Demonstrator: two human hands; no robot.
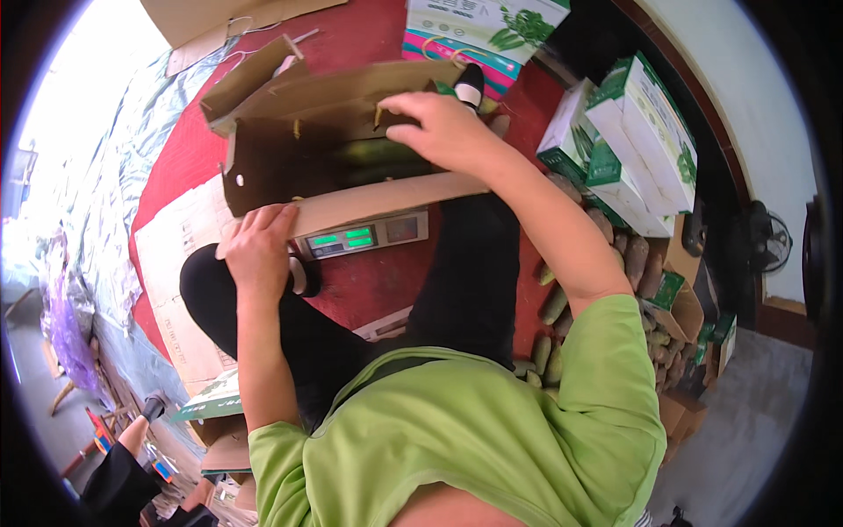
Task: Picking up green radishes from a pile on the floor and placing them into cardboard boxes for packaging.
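An open cardboard box (263,167) lies in front of me on a scale (411,230) with green lit displays. Inside it is a long green vegetable (378,154), partly in shadow, whose exact kind I cannot make out. At the box's near left corner, my left hand (259,239) has its fingers bent over the flap's edge. My right hand (439,130) hovers over the right part of the box with fingers apart, close to a yellow cord handle (378,114) on the far wall. Nothing shows in that hand.
Printed white and green cartons (637,132) are stacked at the right, beside a heap of long green-brown vegetables (553,307). Another carton (492,31) stands beyond the box. Flattened cardboard (171,290) lies left on the red floor covering. Another person's leg (136,435) shows at lower left.
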